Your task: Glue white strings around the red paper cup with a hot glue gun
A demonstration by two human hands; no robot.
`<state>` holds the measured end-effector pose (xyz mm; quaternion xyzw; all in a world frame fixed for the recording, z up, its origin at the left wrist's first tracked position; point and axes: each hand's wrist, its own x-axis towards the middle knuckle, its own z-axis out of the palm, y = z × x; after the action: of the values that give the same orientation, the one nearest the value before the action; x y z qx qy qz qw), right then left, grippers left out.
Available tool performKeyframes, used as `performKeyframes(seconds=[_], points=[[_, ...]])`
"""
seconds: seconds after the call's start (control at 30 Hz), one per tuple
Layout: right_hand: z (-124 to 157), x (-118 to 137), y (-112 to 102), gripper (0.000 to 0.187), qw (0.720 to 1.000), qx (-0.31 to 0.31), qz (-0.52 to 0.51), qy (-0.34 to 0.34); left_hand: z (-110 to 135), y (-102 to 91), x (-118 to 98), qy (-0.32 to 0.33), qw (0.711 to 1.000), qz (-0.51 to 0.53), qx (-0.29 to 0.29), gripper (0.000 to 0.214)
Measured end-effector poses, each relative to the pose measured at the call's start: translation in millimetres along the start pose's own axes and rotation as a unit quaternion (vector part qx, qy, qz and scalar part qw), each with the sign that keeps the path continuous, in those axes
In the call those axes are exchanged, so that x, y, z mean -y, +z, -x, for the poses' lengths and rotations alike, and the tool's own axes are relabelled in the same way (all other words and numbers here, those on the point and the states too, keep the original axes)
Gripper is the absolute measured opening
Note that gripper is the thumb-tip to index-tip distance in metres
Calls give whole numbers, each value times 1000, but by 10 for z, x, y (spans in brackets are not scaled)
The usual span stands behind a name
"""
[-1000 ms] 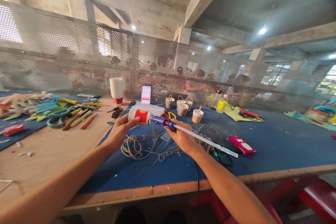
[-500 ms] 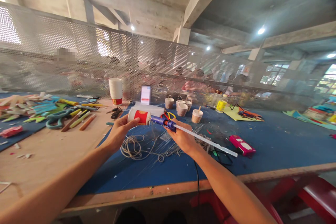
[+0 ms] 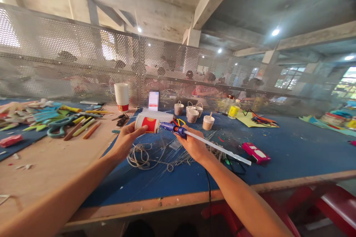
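Note:
My left hand (image 3: 130,135) is closed around a red and white paper cup (image 3: 149,124), which lies on its side in the air above the table. Wrapped in my right hand (image 3: 194,144) is a blue glue gun (image 3: 171,127), its nozzle at the cup's right-hand end. A long clear glue stick (image 3: 219,147) sticks out of the gun's back toward the lower right. Thin cord (image 3: 139,156) lies in loose loops below the cup, and a strand hangs near the cup's end. Whether the nozzle touches the cup, I cannot tell.
Several small cord-wrapped buckets (image 3: 192,116) stand behind my hands, near a phone (image 3: 153,100) and a stack of paper cups (image 3: 121,97). Scissors (image 3: 57,127) and tools lie left. A pink box (image 3: 256,153) sits right. A perforated metal screen (image 3: 167,63) rises behind the table.
Almost nothing differs. The whole view has shifted very slightly, while both hands keep the cup and glue gun in the same position against each other.

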<state>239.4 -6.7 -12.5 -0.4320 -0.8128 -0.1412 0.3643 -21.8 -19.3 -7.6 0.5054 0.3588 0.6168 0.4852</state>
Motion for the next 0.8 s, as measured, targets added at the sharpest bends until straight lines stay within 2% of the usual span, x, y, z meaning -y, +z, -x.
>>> performKeyframes(seconds=[0.43,0.8], points=[[5,-15,4,18,1000,-9,3,1,-27,-19,19,26,999,-28,-10,35],[-6,13,-38,19,1000,-5,4,5,-23,-22,28,16,1000,-20,-2,37]])
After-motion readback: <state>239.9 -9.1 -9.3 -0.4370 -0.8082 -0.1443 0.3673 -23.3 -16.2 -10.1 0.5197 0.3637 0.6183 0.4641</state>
